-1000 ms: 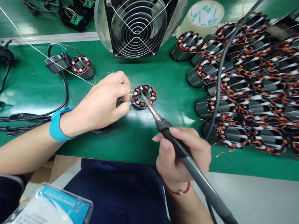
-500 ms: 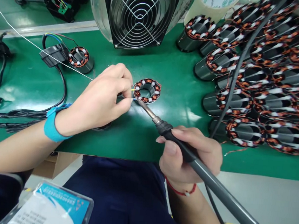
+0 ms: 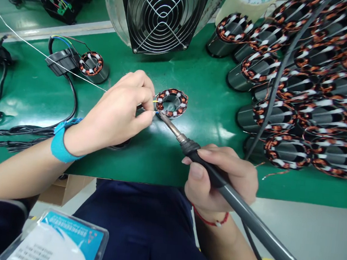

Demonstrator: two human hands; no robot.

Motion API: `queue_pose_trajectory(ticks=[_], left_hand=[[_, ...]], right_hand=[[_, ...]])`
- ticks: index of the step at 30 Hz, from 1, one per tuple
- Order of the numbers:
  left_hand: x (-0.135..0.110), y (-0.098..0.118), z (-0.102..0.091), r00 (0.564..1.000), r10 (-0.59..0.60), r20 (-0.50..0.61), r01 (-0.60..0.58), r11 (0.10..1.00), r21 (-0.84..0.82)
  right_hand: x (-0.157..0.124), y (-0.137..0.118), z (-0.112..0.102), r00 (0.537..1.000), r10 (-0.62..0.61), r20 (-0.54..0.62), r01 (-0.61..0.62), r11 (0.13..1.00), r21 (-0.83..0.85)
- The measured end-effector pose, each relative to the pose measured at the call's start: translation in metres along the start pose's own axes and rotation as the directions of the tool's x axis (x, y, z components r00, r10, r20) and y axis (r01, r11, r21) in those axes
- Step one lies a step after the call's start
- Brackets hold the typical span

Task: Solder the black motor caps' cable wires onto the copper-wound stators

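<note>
Over the green bench, my left hand [image 3: 126,105] is pinched closed at the left edge of a copper-wound motor stator [image 3: 181,100]. A blue wire [image 3: 156,112] shows at its fingertips, and a yellow wire [image 3: 155,101] runs from behind the fingers to the stator. A thin pale wire [image 3: 74,74] enters the back of the same hand from the upper left. My right hand [image 3: 227,176] is wrapped round a soldering iron [image 3: 187,143], whose tip meets the stator's lower left rim beside the blue wire. My left hand hides the black part behind it.
A fan with a wire guard [image 3: 162,18] stands behind the stator. Rows of wound stators [image 3: 288,151] fill the right side, with a grey cable [image 3: 276,82] hanging before them. At left are another stator [image 3: 95,67], a black housing [image 3: 62,61] and bundled cables [image 3: 20,131].
The camera view has shifted slightly. Both hands, the soldering iron and the stator keep nearly the same positions relative to one another.
</note>
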State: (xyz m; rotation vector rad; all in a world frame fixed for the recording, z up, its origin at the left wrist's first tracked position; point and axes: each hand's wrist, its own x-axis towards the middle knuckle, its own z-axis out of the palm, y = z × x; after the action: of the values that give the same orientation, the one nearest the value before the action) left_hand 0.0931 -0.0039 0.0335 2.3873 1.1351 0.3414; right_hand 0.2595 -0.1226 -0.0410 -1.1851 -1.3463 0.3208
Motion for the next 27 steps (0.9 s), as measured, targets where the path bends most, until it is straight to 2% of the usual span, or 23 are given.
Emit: queue_pose_trajectory(ticks=[4, 12, 17, 21, 24, 27], left_hand=[[0.000, -0.001, 0.001, 0.999, 0.022, -0.026, -0.021, 0.999, 0.027], [0.000, -0.002, 0.002, 0.999, 0.040, -0.037, -0.038, 0.999, 0.039], [0.001, -0.002, 0.001, 0.999, 0.023, -0.027, -0.022, 0.999, 0.041], [0.001, -0.003, 0.000, 0.999, 0.042, -0.026, -0.041, 0.999, 0.024], [0.002, -0.004, 0.000, 0.999, 0.038, -0.011, -0.037, 0.999, 0.031], [0.003, -0.004, 0.000, 1.000, 0.030, 0.002, -0.030, 0.999, 0.043]], right_hand=[[0.003, 0.002, -0.001, 0.997, -0.063, -0.041, 0.063, 0.998, -0.003], [0.002, 0.004, -0.004, 0.998, -0.062, -0.011, 0.061, 0.994, -0.092], [0.002, 0.007, 0.001, 0.996, -0.007, 0.087, 0.015, 0.996, -0.092], [0.017, 0.005, 0.003, 0.973, 0.006, 0.229, 0.002, 0.999, -0.033], [0.030, 0.003, 0.004, 0.937, 0.026, 0.348, 0.021, 0.991, -0.132], [0.036, 0.002, 0.006, 0.909, 0.052, 0.413, 0.033, 0.980, -0.196]])
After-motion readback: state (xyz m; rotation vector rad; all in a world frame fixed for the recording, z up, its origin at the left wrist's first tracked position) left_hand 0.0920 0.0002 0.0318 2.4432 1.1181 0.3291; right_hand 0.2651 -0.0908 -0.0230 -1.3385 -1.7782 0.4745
